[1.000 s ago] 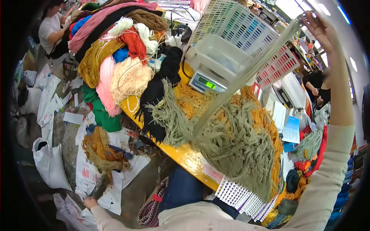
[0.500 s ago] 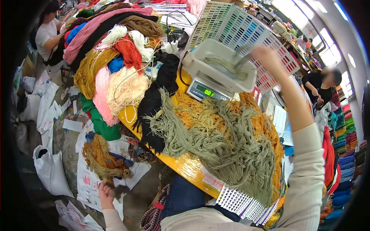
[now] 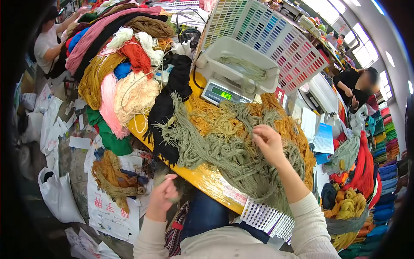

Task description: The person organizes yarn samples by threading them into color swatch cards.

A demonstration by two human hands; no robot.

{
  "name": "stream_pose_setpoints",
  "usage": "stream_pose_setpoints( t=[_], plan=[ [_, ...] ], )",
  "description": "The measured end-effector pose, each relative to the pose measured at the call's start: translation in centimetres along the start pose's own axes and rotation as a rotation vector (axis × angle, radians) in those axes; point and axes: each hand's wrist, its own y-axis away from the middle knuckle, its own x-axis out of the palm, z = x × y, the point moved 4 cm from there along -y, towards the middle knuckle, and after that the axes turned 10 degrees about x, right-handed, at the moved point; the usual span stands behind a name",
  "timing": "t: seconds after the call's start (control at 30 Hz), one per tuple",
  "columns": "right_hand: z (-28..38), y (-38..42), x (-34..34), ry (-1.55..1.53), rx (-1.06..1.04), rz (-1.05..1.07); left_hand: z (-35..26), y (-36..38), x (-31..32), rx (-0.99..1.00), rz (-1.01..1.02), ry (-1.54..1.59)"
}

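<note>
Hanging o/ grey-green yarn (image 3: 235,157), R hand (image 3: 270,146) half-curled (grip unclear); L hand (image 3: 164,194), off bench (image 3: 204,181) nr edge, clasps blurry wisp (image 3: 161,177).

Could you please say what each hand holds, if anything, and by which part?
The left hand seemingly grips a blurred greyish yarn wisp; which part is unclear. I cannot tell whether the right hand, at the loose green yarn heap, pinches strands.

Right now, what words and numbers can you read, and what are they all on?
"6.25": green display of the digital scale.
"ELECTRO...", the rest blurred: the scale's front, below the display.
"字牌", in red, with another character I can't be sure of: white printed sack on the floor.
Too small to read: blue-and-white leaflet, colour cards.
</note>
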Motion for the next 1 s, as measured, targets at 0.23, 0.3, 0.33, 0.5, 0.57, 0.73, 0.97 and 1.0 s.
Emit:
stream_pose_setpoints(
  t=[0.23, 0.3, 0.33, 0.5, 0.57, 0.73, 0.97, 1.0],
  plan=[
    [4.6, 5.3, 5.5, -0.285, 0.135, 0.291, 2.8, -0.9, 8.8, 0.228, 0.104, -0.298],
    [5.4, 6.6, 7.4, -0.313, 0.033, 0.313, 3.4, -0.6, 9.5, 0.245, 0.154, -0.298],
    [6.0, 7.3, 7.8, -0.291, 0.081, 0.358, 3.6, -0.3, 9.9, 0.256, 0.191, -0.276],
    [5.7, 9.4, 9.8, -0.639, 0.362, 0.448, 4.7, 0.0, 9.7, 0.273, 0.271, -0.362],
    [5.7, 9.7, 9.5, -0.633, 0.448, 0.461, 5.0, 0.1, 9.9, 0.250, 0.297, -0.386],
    [5.2, 9.9, 8.9, -0.715, 0.532, 0.425, 5.7, -0.1, 10.2, 0.262, 0.346, -0.403],
    [5.4, 4.9, 5.6, -0.302, 0.291, 0.281, 4.5, 0.3, 9.2, 0.261, 0.149, -0.486],
    [5.1, 2.6, 4.8, -0.249, 0.265, 0.184, 4.2, 0.5, 8.8, 0.170, 0.191, -0.364]
  ],
)
